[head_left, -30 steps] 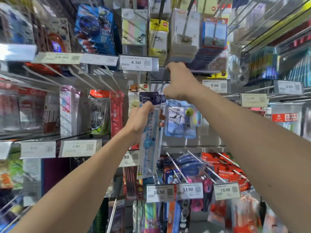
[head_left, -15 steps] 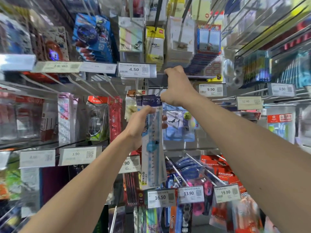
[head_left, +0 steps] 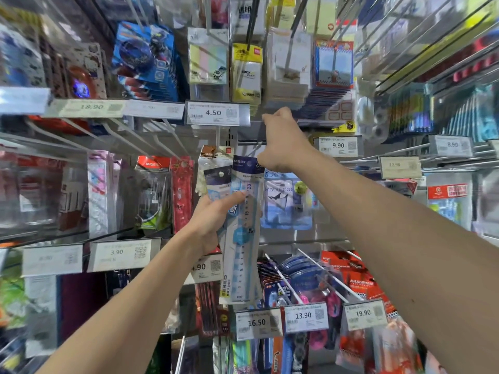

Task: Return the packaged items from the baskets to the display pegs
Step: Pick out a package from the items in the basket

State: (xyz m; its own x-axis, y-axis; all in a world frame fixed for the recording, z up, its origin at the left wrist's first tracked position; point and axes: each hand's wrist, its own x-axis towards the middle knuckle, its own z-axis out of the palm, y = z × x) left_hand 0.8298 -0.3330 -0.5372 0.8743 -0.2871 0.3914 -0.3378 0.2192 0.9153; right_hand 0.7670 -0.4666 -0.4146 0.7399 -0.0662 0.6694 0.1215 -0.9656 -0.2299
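Rulers in a long clear pack point(head_left: 244, 238) hung just below the right hand point(head_left: 280, 141), which curled around the tip of the peg point(head_left: 249, 143), while the left hand point(head_left: 210, 220) pinched the pack at mid-length. Light, slick and bendy, it likely handled best held near its punched top.

Stationery shop: packaged goods hanging on display pegs point(head_left: 318, 268), price tags point(head_left: 217, 113) clipped along rails.

One left hand point(head_left: 213, 220), one right hand point(head_left: 280, 141), two ruler packs point(head_left: 244, 238).
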